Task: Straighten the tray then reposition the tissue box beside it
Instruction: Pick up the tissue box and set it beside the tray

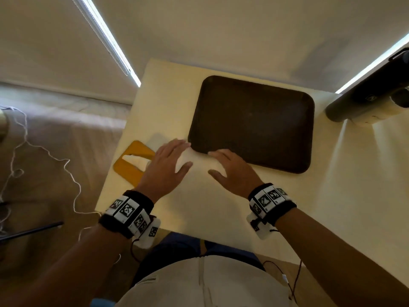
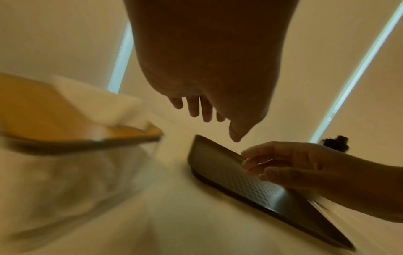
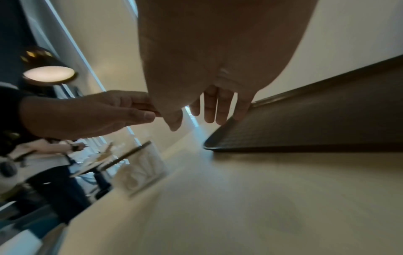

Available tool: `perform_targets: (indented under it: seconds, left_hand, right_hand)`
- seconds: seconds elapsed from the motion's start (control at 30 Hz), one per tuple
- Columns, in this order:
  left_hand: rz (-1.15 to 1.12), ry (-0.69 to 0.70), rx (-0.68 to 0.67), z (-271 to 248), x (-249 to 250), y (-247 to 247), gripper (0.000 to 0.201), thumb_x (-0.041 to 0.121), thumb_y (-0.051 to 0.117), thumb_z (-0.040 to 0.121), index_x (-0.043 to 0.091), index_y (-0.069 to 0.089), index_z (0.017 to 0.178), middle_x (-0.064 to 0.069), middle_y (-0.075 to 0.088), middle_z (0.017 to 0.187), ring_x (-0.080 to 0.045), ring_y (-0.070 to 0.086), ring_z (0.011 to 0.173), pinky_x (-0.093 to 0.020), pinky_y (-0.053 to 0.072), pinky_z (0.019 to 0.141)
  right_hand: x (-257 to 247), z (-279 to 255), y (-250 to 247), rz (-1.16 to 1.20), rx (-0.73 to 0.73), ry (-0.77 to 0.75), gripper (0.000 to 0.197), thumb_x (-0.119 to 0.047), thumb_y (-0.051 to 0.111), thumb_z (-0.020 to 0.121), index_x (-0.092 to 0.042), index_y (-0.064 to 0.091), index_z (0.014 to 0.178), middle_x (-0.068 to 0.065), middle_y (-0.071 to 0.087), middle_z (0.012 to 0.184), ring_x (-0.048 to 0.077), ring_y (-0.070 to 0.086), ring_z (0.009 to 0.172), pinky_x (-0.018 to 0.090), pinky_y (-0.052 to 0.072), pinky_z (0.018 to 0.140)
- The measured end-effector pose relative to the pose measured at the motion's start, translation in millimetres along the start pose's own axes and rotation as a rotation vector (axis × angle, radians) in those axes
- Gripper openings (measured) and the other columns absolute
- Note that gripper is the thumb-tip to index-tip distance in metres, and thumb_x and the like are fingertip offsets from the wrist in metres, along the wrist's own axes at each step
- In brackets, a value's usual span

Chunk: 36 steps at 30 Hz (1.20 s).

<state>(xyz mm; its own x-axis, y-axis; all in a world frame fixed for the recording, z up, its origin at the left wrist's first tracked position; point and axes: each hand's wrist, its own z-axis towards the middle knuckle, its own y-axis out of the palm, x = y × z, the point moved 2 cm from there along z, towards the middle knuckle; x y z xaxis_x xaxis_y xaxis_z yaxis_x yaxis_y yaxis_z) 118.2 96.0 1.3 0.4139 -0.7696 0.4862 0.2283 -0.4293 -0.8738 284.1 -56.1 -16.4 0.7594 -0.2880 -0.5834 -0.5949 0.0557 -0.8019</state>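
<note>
A dark brown tray (image 1: 252, 122) lies slightly askew on the cream table (image 1: 210, 207); its textured floor shows in the wrist views (image 2: 229, 176) (image 3: 316, 124). The tissue box (image 1: 132, 165), clear-walled with an orange-yellow top and a white tissue poking out, stands at the table's left edge (image 2: 54, 112) (image 3: 139, 172). My left hand (image 1: 170, 158) hovers with fingers spread between the box and the tray's near left corner, holding nothing (image 2: 196, 107). My right hand (image 1: 232, 167) reaches the tray's near edge with straight fingers (image 3: 213, 110); one fingertip touches the rim.
A dark lamp-like object (image 1: 365, 100) on a pale base stands at the table's far right. The wall runs just behind the tray. A white cord (image 1: 44, 151) trails on the floor to the left. My legs (image 1: 199, 273) are against the table's front edge.
</note>
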Motion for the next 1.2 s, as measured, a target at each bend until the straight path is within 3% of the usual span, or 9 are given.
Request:
perform_targets:
  seconds: [0.1,0.2,0.37,0.47,0.6,0.83,1.2]
  left_hand:
    - [-0.041,-0.145,0.126,-42,-29,-35,0.059,0.038,0.064,0.092,0.014,0.044,0.143,-0.007,0.042,0.149,-0.024,0.037,0.140,-0.043,0.035,0.114]
    - [-0.147,-0.304,0.193,-77,-61,-56,0.076,0.050,0.067,0.087,0.014,0.037,0.146,-0.007,0.036,0.151,-0.023,0.035,0.140,-0.041,0.035,0.113]
    - [-0.193,-0.491,-0.040,-96,-101,-56,0.119,0.071,0.074,0.066,0.028,0.006,0.154,0.002,0.011,0.160,-0.025,0.016,0.147,-0.049,0.027,0.114]
    - [-0.194,-0.466,-0.107,-92,-116,-50,0.133,0.076,0.076,0.057,0.027,0.000,0.155,0.000,0.012,0.159,-0.027,0.020,0.145,-0.049,0.031,0.112]
    - [-0.175,-0.364,-0.138,-85,-134,-45,0.135,0.081,0.072,0.055,0.022,0.005,0.155,-0.003,0.022,0.152,-0.027,0.031,0.138,-0.049,0.041,0.108]
    - [-0.115,-0.214,-0.194,-62,-153,-56,0.134,0.083,0.068,0.058,0.017,0.004,0.156,-0.005,0.023,0.152,-0.025,0.032,0.138,-0.043,0.040,0.110]
    - [-0.078,-0.088,-0.173,103,-171,-78,0.137,0.080,0.073,0.054,0.012,0.010,0.155,-0.010,0.029,0.150,-0.029,0.037,0.136,-0.046,0.044,0.105]
  right_hand:
    - [-42,21,18,0.110,-0.032,-0.079,0.060,-0.042,0.060,0.092,-0.016,0.043,0.143,0.006,0.051,0.140,0.021,0.053,0.121,0.032,0.045,0.099]
    - [-73,37,37,0.230,-0.092,-0.036,0.070,-0.046,0.064,0.089,-0.018,0.036,0.147,0.003,0.046,0.145,0.016,0.047,0.129,0.033,0.042,0.104]
    - [-99,55,73,0.203,-0.173,0.080,0.088,-0.053,0.069,0.082,-0.021,0.024,0.150,0.003,0.037,0.153,0.019,0.044,0.134,0.039,0.044,0.104]
    - [-109,64,86,0.221,-0.169,0.142,0.094,-0.055,0.073,0.078,-0.022,0.022,0.150,0.006,0.037,0.152,0.022,0.044,0.133,0.044,0.044,0.106]
    - [-118,72,94,0.219,-0.111,0.216,0.096,-0.054,0.078,0.073,-0.021,0.028,0.148,0.005,0.044,0.147,0.022,0.049,0.127,0.042,0.045,0.104]
    - [-126,81,92,0.244,-0.032,0.291,0.091,-0.054,0.079,0.071,-0.021,0.036,0.144,0.004,0.054,0.138,0.019,0.054,0.118,0.041,0.048,0.100]
    - [-70,192,14,0.123,0.051,0.298,0.083,-0.051,0.075,0.078,-0.020,0.036,0.144,0.005,0.054,0.139,0.022,0.053,0.122,0.048,0.045,0.104]
